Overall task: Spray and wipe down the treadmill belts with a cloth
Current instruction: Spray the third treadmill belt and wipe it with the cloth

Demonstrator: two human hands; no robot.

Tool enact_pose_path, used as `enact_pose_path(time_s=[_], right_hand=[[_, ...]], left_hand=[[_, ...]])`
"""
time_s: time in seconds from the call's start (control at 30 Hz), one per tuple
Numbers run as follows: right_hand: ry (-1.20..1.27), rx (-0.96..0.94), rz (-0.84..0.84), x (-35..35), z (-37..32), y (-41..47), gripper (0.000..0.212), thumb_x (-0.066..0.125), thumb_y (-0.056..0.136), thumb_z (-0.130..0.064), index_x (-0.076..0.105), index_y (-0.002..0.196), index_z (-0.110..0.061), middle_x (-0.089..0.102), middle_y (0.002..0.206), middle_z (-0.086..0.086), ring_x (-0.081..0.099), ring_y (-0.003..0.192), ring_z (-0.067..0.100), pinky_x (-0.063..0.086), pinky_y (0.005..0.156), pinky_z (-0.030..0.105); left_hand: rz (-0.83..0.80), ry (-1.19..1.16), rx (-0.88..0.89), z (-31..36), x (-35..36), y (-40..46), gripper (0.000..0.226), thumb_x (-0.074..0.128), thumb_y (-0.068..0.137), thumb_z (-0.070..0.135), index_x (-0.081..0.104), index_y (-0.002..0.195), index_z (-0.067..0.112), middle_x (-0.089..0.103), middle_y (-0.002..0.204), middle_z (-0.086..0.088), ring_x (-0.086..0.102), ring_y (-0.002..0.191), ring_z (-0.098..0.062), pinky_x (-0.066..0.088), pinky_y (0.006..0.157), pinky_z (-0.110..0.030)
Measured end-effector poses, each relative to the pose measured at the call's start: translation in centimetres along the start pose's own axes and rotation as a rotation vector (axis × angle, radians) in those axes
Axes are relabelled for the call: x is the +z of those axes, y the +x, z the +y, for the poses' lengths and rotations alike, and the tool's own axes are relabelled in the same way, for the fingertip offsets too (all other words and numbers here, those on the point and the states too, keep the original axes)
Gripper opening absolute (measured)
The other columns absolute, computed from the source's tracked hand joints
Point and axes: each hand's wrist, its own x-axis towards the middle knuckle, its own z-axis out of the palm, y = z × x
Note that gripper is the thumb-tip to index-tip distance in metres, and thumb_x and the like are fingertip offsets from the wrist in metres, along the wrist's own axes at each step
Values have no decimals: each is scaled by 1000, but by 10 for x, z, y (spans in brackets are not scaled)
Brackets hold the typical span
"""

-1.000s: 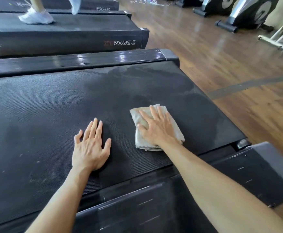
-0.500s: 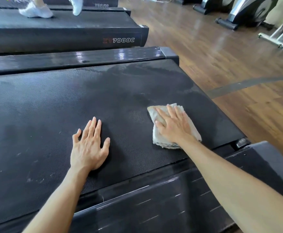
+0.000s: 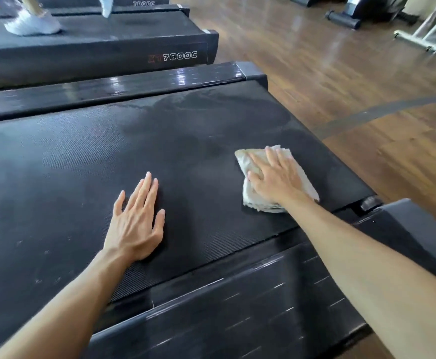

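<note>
At 10 o'clock, far back: white shoe [image 3: 31, 25] planted on the belt of a second treadmill [image 3: 103, 51], "7000C" printed on its rear end.

Below it, running 9 to 1 o'clock: glossy black side rail [image 3: 113, 89] bordering the near treadmill belt [image 3: 56, 164], dull black, with darker damp patches toward 12 o'clock.

Just left of centre, about 7 o'clock: left hand [image 3: 134, 224], palm flat on the belt, fingers straight and slightly spread, holding nothing.

At 3 o'clock from that hand, well apart: folded pale cloth [image 3: 248, 164] lying on the belt close to its rear edge, pressed down by the right hand [image 3: 276, 177], fingers straight and laid flat over it, not curled round it.

At 5 o'clock: near side rail [image 3: 237, 320], black with faint scuffs.

From 1 to 3 o'clock: glossy wooden floor [image 3: 341, 86], other gym machines [image 3: 362, 9] at its far edge.
</note>
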Motion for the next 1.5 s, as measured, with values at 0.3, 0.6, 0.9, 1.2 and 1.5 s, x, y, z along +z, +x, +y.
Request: enact_pose_path(time_s=[0.3, 0.6, 0.9, 1.2, 1.5], right_hand=[[-26, -229, -23, -6, 63, -70, 76, 7, 90, -65, 16, 163, -45, 5, 174, 2, -5, 160, 23, 0, 129, 44], [-40, -49, 19, -17, 16, 3, 62, 31, 104, -50, 21, 163, -34, 13, 171, 14, 3, 157, 35, -5, 126, 51], [-40, -3, -29, -14, 94, -49, 76, 13, 91, -57, 22, 163, -35, 13, 171, 12, 4, 158, 33, 2, 128, 50], [-5, 9, -43, -12, 34, 6, 65, 19, 104, -57, 12, 165, -35, 2, 173, 15, -12, 159, 33, -13, 126, 53], [15, 377, -21, -16, 115, -37, 63, 19, 106, -55, 12, 165, -35, 5, 172, 19, -2, 158, 37, -6, 126, 53]], left_hand=[[-31, -114, 9, 81, 18, 53, 86, 17, 89, 62, 11, 163, 19, -4, 170, 7, -5, 156, -6, -3, 126, -39], [-45, 39, -25, 81, 32, 57, 88, 6, 87, 63, 8, 164, 20, -4, 170, 7, -5, 156, -6, 1, 125, -40], [-30, 47, -27, 80, 32, 56, 86, 9, 90, 63, 14, 163, 19, 1, 171, 6, 0, 156, -8, 5, 124, -42], [-29, 42, -31, 79, 32, 57, 86, 9, 89, 63, 16, 163, 20, 2, 170, 7, 1, 156, -7, 7, 124, -42], [-17, 29, -25, 79, 32, 56, 86, 10, 90, 64, 17, 163, 19, 3, 170, 7, 2, 156, -8, 5, 123, -42]])
